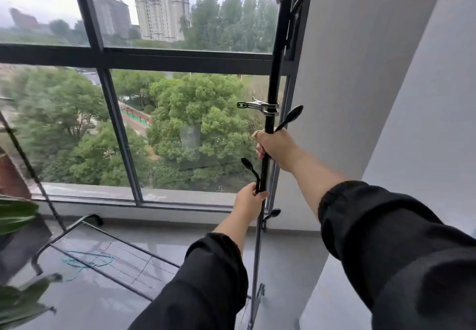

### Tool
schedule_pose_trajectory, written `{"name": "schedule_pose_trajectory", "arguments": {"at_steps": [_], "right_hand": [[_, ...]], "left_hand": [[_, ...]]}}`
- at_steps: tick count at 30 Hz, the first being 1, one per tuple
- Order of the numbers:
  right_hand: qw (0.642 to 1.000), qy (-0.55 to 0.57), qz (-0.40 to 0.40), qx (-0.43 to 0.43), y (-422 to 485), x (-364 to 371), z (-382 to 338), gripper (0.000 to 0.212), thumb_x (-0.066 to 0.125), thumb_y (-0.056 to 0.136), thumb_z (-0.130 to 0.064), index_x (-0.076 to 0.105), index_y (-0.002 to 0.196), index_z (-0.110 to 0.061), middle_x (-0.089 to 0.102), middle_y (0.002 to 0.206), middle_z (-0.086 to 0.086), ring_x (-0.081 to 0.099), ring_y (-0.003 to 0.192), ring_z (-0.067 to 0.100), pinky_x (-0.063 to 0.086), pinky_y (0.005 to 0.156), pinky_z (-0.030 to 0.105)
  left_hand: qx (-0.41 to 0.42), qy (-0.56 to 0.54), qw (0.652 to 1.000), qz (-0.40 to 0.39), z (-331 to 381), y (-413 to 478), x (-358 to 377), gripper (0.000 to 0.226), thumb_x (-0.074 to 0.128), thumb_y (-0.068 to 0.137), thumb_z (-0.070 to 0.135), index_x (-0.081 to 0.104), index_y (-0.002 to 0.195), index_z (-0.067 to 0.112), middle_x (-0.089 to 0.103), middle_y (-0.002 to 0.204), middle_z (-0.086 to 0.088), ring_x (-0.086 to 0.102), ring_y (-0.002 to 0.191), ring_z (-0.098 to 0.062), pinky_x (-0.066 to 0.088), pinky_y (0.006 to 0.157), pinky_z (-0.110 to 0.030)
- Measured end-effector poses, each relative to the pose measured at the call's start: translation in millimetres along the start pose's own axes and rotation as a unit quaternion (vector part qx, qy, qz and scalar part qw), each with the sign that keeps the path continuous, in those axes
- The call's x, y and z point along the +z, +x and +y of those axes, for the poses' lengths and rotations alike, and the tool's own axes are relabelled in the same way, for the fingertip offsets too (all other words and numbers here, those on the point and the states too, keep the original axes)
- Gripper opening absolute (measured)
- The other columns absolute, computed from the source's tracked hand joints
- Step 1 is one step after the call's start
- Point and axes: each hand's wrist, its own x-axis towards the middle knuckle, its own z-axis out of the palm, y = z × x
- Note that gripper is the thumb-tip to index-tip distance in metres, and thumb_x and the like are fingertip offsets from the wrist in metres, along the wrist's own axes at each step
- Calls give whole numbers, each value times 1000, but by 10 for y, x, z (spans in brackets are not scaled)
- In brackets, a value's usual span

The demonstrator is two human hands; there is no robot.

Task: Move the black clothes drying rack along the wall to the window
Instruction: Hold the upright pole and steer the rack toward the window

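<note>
Black sleeves point(401, 239) filled the near frame, both arms reaching forward to the rack's right upright pole point(273, 77). Left hand point(248, 202) was clenched round the pole low down, right at the base of a side hook point(251, 172). Right hand point(274, 147) was wrapped round the same pole higher up, just under another hook point(289, 118). Both grips looked firm, nothing released.

Rack's bottom shelf point(108, 252) lay to the left over the grey floor, with a blue-green cord point(87, 262) lying on it. Plant leaves point(18, 214) sat at the left edge. Metal clip point(258, 107) was clamped on the pole above the right hand, another clip at the top edge.

Pole stood right against the window frame point(154, 59), beside the white wall point(360, 72) on the right. Shelf's far end sat near the sill.

Judgement: move essentially done, rack was at the window. Left: maybe a final nudge to square it, then let go. Left upright barely visible, so alignment unconfirmed
</note>
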Motion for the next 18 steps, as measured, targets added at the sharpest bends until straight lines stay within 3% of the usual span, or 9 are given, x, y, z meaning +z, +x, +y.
{"name": "schedule_pose_trajectory", "arguments": {"at_steps": [3,7,13,16,18], "right_hand": [[1000,-6,7,5,182,-143,53,14,52,86,-10,49,72,-7,43,50,5,42,45,19,42,53,32],[1000,-7,16,15,381,-284,97,24,49,86,-8,42,63,-11,40,50,5,41,44,19,41,49,31],[999,26,-12,31,755,-595,180,32,44,85,-3,33,59,-17,26,50,3,31,37,15,32,44,28],[1000,13,-13,24,900,-744,255,28,46,87,-5,41,60,-13,36,47,4,38,40,18,40,50,32],[999,-51,-2,17,951,-830,282,27,51,87,-13,51,60,-9,52,48,7,53,47,21,51,62,37]], "left_hand": [[1,1,1000,-10,34,175,122,18,56,90,23,63,102,12,64,92,-5,58,89,-25,45,77,-34],[4,15,1000,-12,77,356,239,18,55,90,24,63,102,12,66,96,-6,58,89,-23,43,75,-32],[-18,11,1000,1,218,695,528,21,57,89,26,64,105,13,67,103,-7,59,96,-25,46,82,-35],[-35,1,999,15,254,826,680,23,58,89,28,65,103,12,66,96,-7,58,90,-26,45,78,-35],[-47,2,999,16,278,877,726,26,59,88,31,66,105,11,65,93,-5,56,84,-22,42,71,-31]]}}
